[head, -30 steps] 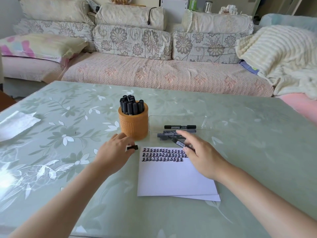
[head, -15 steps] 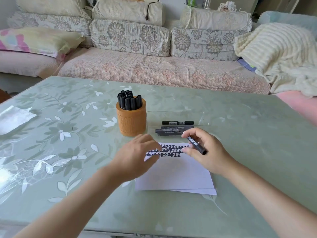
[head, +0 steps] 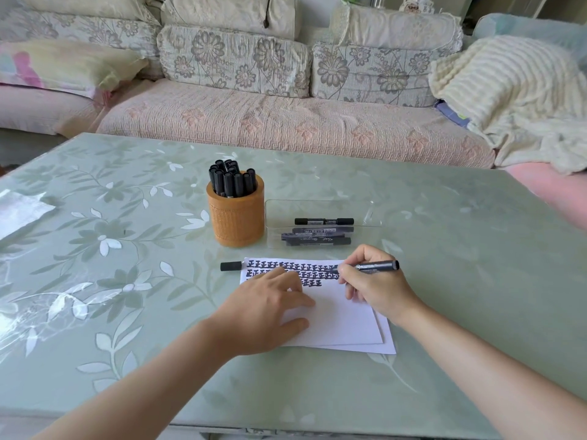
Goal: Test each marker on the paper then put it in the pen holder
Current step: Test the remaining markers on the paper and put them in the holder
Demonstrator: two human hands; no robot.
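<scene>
My right hand (head: 374,289) grips an uncapped black marker (head: 373,266), tip down on the white paper (head: 343,322) at the right end of the rows of black marks. Flat on the paper's left part rests my left hand (head: 270,312), fingers spread, holding nothing. The marker's black cap (head: 231,266) lies on the table just left of the paper's top corner. An orange pen holder (head: 236,214) with several black markers stands behind the paper. To its right a clear tray (head: 320,208) holds three black markers (head: 317,231).
The table (head: 460,249) has a green floral cover. A shiny clear wrapper (head: 19,211) lies at its far left edge. A sofa (head: 286,122) with cushions and a cream blanket (head: 514,96) runs behind the table.
My left hand let go of the cap beside the paper and moved right to press flat on the sheet. My right hand turned the marker and brought its tip down onto the paper.
</scene>
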